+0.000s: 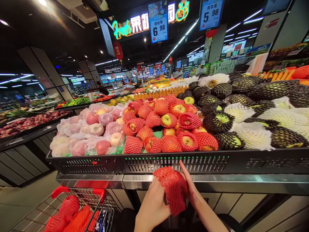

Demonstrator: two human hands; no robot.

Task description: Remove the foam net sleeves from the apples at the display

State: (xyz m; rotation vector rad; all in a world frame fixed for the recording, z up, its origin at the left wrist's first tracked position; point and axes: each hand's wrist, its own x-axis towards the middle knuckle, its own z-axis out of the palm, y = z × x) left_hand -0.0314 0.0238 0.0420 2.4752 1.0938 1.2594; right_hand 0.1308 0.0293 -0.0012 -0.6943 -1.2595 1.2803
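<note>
Both my hands hold one apple in a red foam net (172,188) low in front of the fruit stand. My left hand (152,206) grips its left side with curled fingers. My right hand (190,188) presses against its right side, fingers reaching up toward the stand's black rim (193,161). Above lies a pile of red-netted apples (166,129) in the display bin.
A shopping cart with red handles (79,193) stands at lower left, holding several red-netted fruits (69,212). Plastic-wrapped apples (91,132) lie left of the pile, black- and white-netted fruit (253,119) to the right. Price signs (158,21) hang overhead. Other people stand far back.
</note>
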